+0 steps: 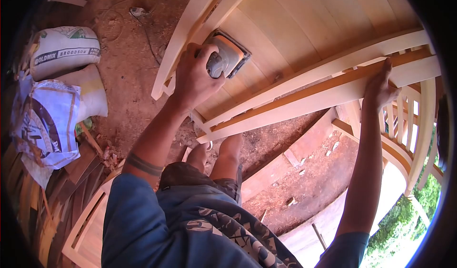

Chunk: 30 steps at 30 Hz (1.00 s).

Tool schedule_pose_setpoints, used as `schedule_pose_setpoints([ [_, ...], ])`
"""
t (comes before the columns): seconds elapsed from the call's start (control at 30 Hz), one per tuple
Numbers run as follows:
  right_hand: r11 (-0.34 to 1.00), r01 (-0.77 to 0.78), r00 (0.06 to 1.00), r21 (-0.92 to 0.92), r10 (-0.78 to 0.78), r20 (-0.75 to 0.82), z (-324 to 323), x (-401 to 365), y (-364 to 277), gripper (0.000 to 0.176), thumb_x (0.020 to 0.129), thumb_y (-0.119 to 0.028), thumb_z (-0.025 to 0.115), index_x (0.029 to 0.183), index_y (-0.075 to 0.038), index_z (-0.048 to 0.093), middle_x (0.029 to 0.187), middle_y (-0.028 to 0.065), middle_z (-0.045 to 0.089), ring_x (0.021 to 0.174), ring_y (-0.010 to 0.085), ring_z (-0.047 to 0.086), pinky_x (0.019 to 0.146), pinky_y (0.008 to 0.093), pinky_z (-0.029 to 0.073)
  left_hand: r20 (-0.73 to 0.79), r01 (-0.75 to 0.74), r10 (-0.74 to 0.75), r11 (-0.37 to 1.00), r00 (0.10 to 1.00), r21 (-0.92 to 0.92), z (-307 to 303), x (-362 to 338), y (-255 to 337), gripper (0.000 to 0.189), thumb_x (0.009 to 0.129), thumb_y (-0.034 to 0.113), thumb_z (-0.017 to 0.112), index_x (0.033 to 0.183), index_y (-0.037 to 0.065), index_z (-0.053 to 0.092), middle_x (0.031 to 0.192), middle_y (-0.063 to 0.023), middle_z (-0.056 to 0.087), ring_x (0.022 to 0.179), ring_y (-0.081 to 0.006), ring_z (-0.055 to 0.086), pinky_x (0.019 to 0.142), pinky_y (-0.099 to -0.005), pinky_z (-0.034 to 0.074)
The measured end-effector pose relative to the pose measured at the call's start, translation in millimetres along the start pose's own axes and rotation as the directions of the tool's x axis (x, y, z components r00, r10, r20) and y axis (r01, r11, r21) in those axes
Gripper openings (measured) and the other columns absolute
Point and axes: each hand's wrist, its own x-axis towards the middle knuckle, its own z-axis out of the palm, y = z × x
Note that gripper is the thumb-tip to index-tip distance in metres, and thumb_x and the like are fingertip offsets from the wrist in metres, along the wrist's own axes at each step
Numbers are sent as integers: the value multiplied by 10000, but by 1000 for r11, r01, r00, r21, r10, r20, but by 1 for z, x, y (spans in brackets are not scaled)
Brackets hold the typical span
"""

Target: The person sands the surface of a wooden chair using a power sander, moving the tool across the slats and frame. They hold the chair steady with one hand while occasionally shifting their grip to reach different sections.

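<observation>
My left hand (196, 76) is closed around the body of a power sander (232, 54) with an orange-and-grey top. The sander rests on a panel of pale wooden boards (281, 25), close to its left frame. On the right, my right hand (379, 86) grips a long wooden rail (295, 108) along the panel's near side, its fingers partly hidden behind the wood. Another rail (323, 72) runs beside it, nearer the boards.
Printed sacks (66, 53) and a crumpled bag (50, 120) lie at left, above stacked wood strips (71, 187). A cord (151, 49) crosses the dusty floor (128, 82). Slatted wooden furniture (404, 120) stands at right. A wooden frame (88, 220) is at lower left.
</observation>
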Motion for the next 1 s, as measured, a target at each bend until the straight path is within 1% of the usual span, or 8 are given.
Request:
schedule_pose_setpoints([
  [0.17,997,-16,998,-78,12,-61,2,1,5,830,749,-542,858,1175,120,595,1088,231,705,976,320,701,875,403,565,108,-75,73,997,991,13,10,-18,37,558,613,83,805,1126,162,601,1113,-152,533,957,-369,578,761,-481,555],
  [0.23,999,4,998,-37,-7,-67,3,0,1,846,740,-555,861,1168,122,589,1086,235,699,983,327,695,881,403,560,129,-49,43,998,991,41,9,-14,47,546,625,78,820,1117,128,586,1101,-160,543,978,-375,586,817,-472,508],
  [0.3,997,30,999,77,-26,-46,4,-3,-2,868,728,-573,862,1158,127,581,1082,239,691,989,334,688,888,406,555,102,15,-23,997,995,76,4,-4,39,536,632,83,817,1112,124,583,1094,-162,548,982,-385,595,824,-471,511],
  [0.4,997,-38,998,-71,34,-54,1,-1,2,905,716,-603,856,1147,139,569,1064,245,686,987,336,683,892,417,550,76,16,-18,999,997,28,-6,6,8,530,653,86,817,1124,118,575,1090,-157,565,1003,-381,605,839,-473,513],
  [0.5,987,-52,999,-155,49,-23,0,3,6,928,726,-628,836,1148,150,556,1070,250,675,989,337,679,898,421,545,107,-85,76,993,991,78,-9,1,5,546,627,102,829,1116,142,590,1107,-152,535,968,-369,582,805,-478,521],
  [0.63,998,6,1000,-70,-7,-23,3,3,6,938,726,-656,819,1139,145,562,1070,256,674,982,343,679,897,418,543,196,-88,75,994,978,59,-5,-3,28,545,637,77,814,1131,116,589,1118,-153,551,1020,-385,579,862,-485,501],
  [0.83,998,-21,999,-60,19,-30,3,1,8,935,723,-667,812,1146,129,565,1044,242,689,983,349,683,897,427,542,147,-11,-2,996,989,86,-16,13,5,548,646,82,816,1136,121,574,1123,-156,557,1031,-386,593,861,-485,509],
  [1.0,985,-47,997,-166,37,-61,3,1,7,943,703,-675,821,1148,116,565,1035,228,685,996,356,676,903,442,536,139,-68,56,994,989,86,4,-12,41,568,633,74,813,1146,120,573,1101,-152,552,957,-365,586,810,-474,507],
])
